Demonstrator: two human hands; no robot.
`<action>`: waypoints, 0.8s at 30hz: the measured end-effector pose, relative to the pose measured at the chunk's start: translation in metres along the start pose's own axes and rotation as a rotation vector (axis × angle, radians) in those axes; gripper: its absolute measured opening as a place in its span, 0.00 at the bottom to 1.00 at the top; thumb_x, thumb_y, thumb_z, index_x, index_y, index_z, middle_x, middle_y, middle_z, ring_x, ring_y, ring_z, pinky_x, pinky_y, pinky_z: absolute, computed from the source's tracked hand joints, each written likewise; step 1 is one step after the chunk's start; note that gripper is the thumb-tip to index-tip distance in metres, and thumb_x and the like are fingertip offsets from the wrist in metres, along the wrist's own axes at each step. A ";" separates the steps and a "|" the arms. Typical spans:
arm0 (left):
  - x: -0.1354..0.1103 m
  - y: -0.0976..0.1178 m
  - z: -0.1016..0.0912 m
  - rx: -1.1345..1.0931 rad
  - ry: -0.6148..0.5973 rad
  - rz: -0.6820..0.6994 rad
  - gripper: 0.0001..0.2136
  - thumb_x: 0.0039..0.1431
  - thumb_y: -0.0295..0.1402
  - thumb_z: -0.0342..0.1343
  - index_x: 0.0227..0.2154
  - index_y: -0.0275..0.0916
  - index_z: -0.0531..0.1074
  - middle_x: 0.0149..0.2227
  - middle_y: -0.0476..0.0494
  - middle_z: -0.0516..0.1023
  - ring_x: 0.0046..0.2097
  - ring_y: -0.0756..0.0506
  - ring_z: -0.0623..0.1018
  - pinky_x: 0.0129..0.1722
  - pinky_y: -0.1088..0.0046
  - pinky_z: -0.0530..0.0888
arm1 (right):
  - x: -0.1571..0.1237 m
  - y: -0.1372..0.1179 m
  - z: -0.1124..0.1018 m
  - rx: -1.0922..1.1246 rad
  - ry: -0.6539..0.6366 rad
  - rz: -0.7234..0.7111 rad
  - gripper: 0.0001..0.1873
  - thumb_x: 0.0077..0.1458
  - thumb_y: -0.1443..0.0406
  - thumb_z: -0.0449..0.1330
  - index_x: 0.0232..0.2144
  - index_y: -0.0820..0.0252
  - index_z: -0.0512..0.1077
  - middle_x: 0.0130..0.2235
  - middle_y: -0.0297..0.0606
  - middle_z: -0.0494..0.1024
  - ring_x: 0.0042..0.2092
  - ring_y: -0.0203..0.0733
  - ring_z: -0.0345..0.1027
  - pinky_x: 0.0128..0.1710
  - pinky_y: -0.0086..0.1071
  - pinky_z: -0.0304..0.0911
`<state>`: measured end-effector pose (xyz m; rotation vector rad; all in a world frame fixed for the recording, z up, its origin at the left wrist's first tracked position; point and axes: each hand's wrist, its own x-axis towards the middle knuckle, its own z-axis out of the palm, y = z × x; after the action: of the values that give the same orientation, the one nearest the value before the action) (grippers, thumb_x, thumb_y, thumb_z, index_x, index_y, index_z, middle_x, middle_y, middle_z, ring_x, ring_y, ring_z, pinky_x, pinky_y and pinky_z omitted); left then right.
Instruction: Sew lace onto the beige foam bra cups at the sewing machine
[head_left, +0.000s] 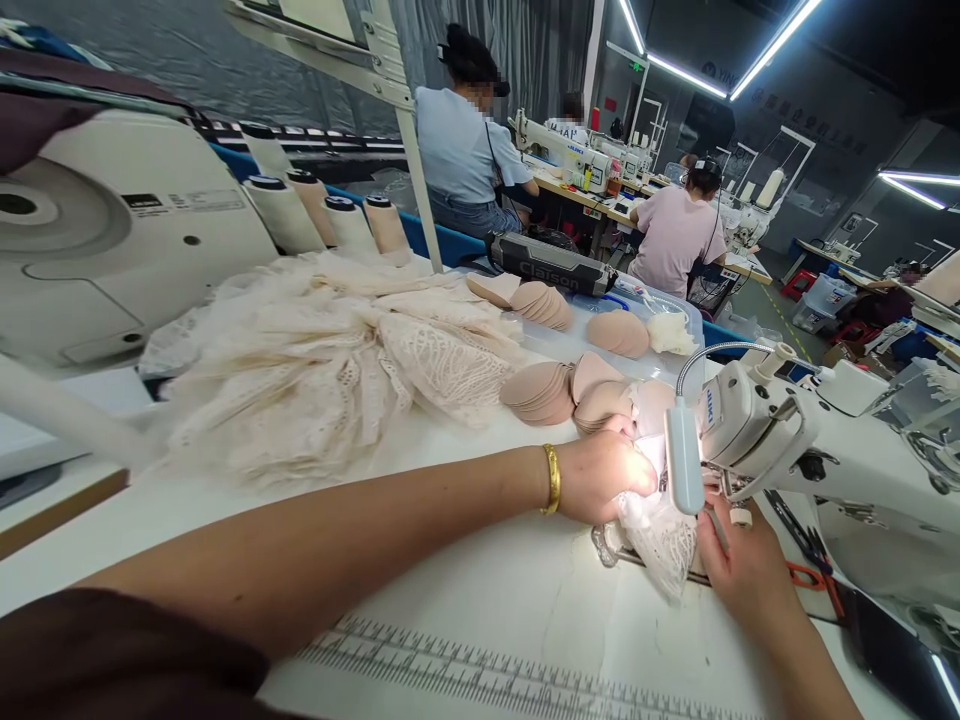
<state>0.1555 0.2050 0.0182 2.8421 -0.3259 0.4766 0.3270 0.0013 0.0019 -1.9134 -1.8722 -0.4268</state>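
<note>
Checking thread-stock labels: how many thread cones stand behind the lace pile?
5 thread cones, in a row at back left beside the white machine housing: rearmost white, next white, beige, white, beige nearest the post. Others may be hidden behind the housing.

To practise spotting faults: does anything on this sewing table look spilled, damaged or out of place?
Nothing stands out. The lace pile is a loose heap and the bra cup stacks lean fanned, but nothing looks spilled or torn. Left hand and right hand touch the lace piece at the sewing machine.
</note>
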 end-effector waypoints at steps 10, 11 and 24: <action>-0.002 0.006 -0.001 -0.059 0.000 -0.008 0.08 0.44 0.21 0.56 0.27 0.40 0.70 0.31 0.49 0.78 0.35 0.44 0.73 0.46 0.57 0.57 | 0.003 -0.003 -0.004 0.073 0.024 0.001 0.12 0.67 0.67 0.50 0.47 0.58 0.71 0.42 0.46 0.81 0.44 0.53 0.76 0.43 0.47 0.73; -0.002 0.006 -0.001 -0.068 0.001 -0.007 0.09 0.43 0.21 0.56 0.28 0.40 0.70 0.32 0.49 0.78 0.36 0.44 0.74 0.46 0.56 0.57 | 0.003 -0.003 -0.004 0.074 0.028 0.005 0.11 0.67 0.67 0.50 0.47 0.58 0.71 0.41 0.46 0.81 0.43 0.53 0.76 0.42 0.45 0.73; -0.005 0.010 -0.005 -0.077 -0.087 -0.077 0.05 0.46 0.24 0.60 0.27 0.39 0.72 0.33 0.48 0.82 0.35 0.45 0.76 0.45 0.60 0.63 | -0.003 -0.008 0.008 0.082 -0.024 -0.125 0.17 0.65 0.71 0.48 0.51 0.54 0.70 0.48 0.43 0.79 0.47 0.49 0.76 0.36 0.36 0.71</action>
<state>0.1472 0.1978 0.0231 2.7939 -0.2433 0.3194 0.3185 0.0032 -0.0059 -1.7624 -2.0003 -0.3611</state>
